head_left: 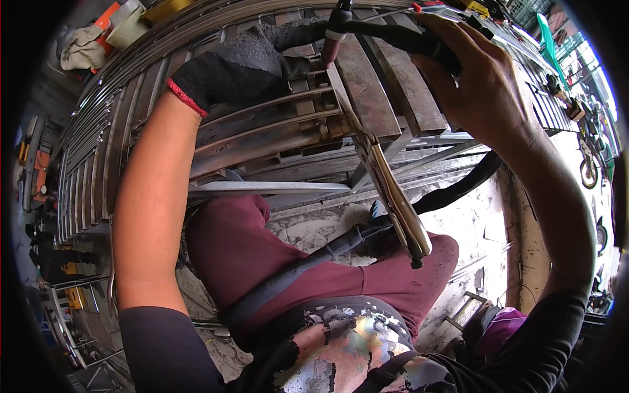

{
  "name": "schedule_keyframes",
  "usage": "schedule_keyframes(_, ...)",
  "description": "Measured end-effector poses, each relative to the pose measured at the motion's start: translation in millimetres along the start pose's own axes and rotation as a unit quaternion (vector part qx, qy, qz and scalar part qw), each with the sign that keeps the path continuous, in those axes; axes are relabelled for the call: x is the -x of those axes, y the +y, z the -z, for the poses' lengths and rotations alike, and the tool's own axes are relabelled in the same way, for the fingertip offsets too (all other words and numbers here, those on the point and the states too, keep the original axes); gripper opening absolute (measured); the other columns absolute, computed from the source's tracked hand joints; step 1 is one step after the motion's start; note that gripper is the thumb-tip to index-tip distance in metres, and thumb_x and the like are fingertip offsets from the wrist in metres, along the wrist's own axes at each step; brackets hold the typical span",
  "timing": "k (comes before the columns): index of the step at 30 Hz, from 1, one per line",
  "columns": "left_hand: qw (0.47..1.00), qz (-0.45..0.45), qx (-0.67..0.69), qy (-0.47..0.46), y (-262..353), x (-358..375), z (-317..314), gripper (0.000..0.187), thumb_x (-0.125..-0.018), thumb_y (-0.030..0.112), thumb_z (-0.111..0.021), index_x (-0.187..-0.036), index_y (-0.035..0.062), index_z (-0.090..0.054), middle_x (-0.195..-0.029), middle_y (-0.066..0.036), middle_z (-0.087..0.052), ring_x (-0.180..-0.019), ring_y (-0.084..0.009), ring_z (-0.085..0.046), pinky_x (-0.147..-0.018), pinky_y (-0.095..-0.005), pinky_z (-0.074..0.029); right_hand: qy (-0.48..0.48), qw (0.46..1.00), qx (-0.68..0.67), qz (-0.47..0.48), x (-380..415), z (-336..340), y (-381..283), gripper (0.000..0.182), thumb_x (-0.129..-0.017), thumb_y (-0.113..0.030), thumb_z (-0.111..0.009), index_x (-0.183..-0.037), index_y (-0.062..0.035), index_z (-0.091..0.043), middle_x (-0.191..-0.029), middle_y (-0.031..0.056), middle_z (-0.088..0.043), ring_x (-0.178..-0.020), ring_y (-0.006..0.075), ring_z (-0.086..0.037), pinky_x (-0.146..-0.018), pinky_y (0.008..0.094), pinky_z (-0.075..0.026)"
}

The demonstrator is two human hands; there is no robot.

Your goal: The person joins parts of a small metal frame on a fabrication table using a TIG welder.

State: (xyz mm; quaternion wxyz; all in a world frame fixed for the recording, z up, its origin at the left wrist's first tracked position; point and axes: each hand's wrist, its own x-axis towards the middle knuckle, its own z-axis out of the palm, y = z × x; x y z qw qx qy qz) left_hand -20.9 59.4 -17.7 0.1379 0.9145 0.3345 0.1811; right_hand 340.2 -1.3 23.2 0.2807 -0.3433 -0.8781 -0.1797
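My left hand (239,65), in a black-and-grey glove with a red cuff, lies over the metal bars with its fingers pointing at the torch nozzle. What its curled fingers grip is hidden. My bare right hand (481,85) is closed around the black handle of a TIG welding torch (393,36). The pinkish nozzle (331,49) points down at the end of a flat metal strip, close to the gloved fingertips. A pair of locking pliers (393,196) is clamped near the strip and slants down toward my knee. Brownish metal tubes (262,144) run under the glove.
Steel bars and tubes form a rack-like bench (367,92). A thick black cable (295,275) crosses my lap and loops up at the right. A light beige container (126,26) and a cloth (85,49) are at the far left. A green object (547,46) stands far right.
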Motion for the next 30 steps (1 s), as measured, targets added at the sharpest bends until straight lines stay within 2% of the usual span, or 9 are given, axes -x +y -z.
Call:
schedule_keyframes(4,0.998,0.044,0.046,0.003,-1.1,0.3,-4.4,0.055,-0.104,0.004,-0.067,-0.158,0.0051,-0.06,-0.154,-0.011,-0.069,-0.12,-0.0199,-0.075,-0.103,-0.0333,-0.059,0.001,1.0,-0.002,-0.004,-0.1,-0.2,-1.5,0.05,-0.1,-0.018,-0.083,-0.146,-0.0045,-0.068,-0.118,0.0198,-0.079,-0.102,0.0323,-0.082,-0.087,0.0422,-0.068)
schedule_keyframes(7,0.978,0.035,0.203,0.01,-78.1,24.4,-17.8,0.052,-0.106,0.005,-0.068,-0.158,0.0059,-0.061,-0.147,-0.011,-0.073,-0.121,-0.0173,-0.075,-0.103,-0.0335,-0.06,0.009,1.0,-0.015,0.021,-2.0,0.1,-0.2,0.048,-0.099,-0.012,-0.084,-0.144,-0.0034,-0.069,-0.119,0.0193,-0.079,-0.102,0.0321,-0.082,-0.086,0.0424,-0.068)
schedule_keyframes(10,0.978,-0.059,-0.193,-0.048,-78.6,30.2,-3.2,0.046,-0.109,0.011,-0.068,-0.154,0.0068,-0.064,-0.143,-0.012,-0.074,-0.121,-0.0159,-0.074,-0.104,-0.0376,-0.06,0.017,0.999,-0.031,0.036,-5.2,1.3,-1.8,0.05,-0.097,-0.006,-0.085,-0.143,-0.0025,-0.068,-0.119,0.0184,-0.08,-0.101,0.0326,-0.083,-0.084,0.0426,-0.068)
schedule_keyframes(11,0.999,-0.03,0.019,-0.004,-91.5,27.5,-12.7,0.045,-0.109,0.014,-0.069,-0.153,0.0068,-0.064,-0.142,-0.013,-0.074,-0.121,-0.0167,-0.074,-0.104,-0.0388,-0.06,0.025,0.999,-0.028,0.033,-3.4,-2.4,-1.8,0.051,-0.097,-0.007,-0.085,-0.144,-0.0029,-0.068,-0.119,0.0186,-0.08,-0.101,0.0327,-0.083,-0.084,0.0424,-0.068)
schedule_keyframes(12,0.993,-0.011,-0.11,-0.035,-75.7,19.9,-14.5,0.046,-0.108,0.014,-0.069,-0.153,0.0068,-0.065,-0.147,-0.014,-0.072,-0.121,-0.0197,-0.074,-0.103,-0.0386,-0.061,0.032,0.999,-0.024,0.03,-2.5,-4.4,-1.6,0.051,-0.097,-0.009,-0.085,-0.145,-0.0032,-0.067,-0.118,0.0188,-0.08,-0.101,0.0328,-0.083,-0.085,0.0422,-0.068)
schedule_keyframes(14,0.981,0.018,-0.184,-0.056,-53.2,4.0,-12.7,0.047,-0.105,0.014,-0.071,-0.152,0.0069,-0.066,-0.155,-0.015,-0.066,-0.121,-0.0256,-0.075,-0.101,-0.0381,-0.061,-0.001,1.0,-0.008,-0.007,0.2,-0.4,-1.3,0.054,-0.099,-0.017,-0.085,-0.148,-0.0048,-0.066,-0.118,0.0197,-0.079,-0.102,0.0327,-0.083,-0.087,0.042,-0.069)
schedule_keyframes(18,0.992,0.025,-0.123,-0.022,-40.6,0.5,-11.1,0.052,-0.1,0.009,-0.072,-0.152,0.0074,-0.067,-0.164,-0.015,-0.06,-0.119,-0.0319,-0.075,-0.1,-0.0369,-0.061,0.007,1.0,0.01,0.001,2.3,-3.4,2.1,0.054,-0.1,-0.02,-0.084,-0.148,-0.0059,-0.066,-0.118,0.0198,-0.08,-0.102,0.0327,-0.083,-0.086,0.0421,-0.069)
schedule_keyframes(27,0.993,0.016,-0.117,-0.02,-29.0,1.8,-9.0,0.041,-0.104,0.011,-0.07,-0.145,0.0081,-0.073,-0.159,-0.01,-0.065,-0.12,-0.0239,-0.075,-0.107,-0.0355,-0.059,-0.005,1.0,0.007,-0.001,0.7,0.1,-1.2,0.051,-0.1,-0.018,-0.084,-0.146,-0.0046,-0.068,-0.118,0.0194,-0.08,-0.102,0.0332,-0.083,-0.086,0.042,-0.069)
schedule_keyframes(30,0.958,-0.007,-0.28,-0.057,-26.8,13.1,-5.7,0.042,-0.105,0.014,-0.072,-0.148,0.0087,-0.071,-0.156,-0.009,-0.067,-0.123,-0.0219,-0.074,-0.11,-0.0371,-0.057,0.015,0.999,-0.01,0.047,-5.0,0.1,0.6,0.048,-0.097,-0.012,-0.086,-0.141,-0.0021,-0.069,-0.12,0.0198,-0.08,-0.104,0.0334,-0.082,-0.087,0.0422,-0.068)
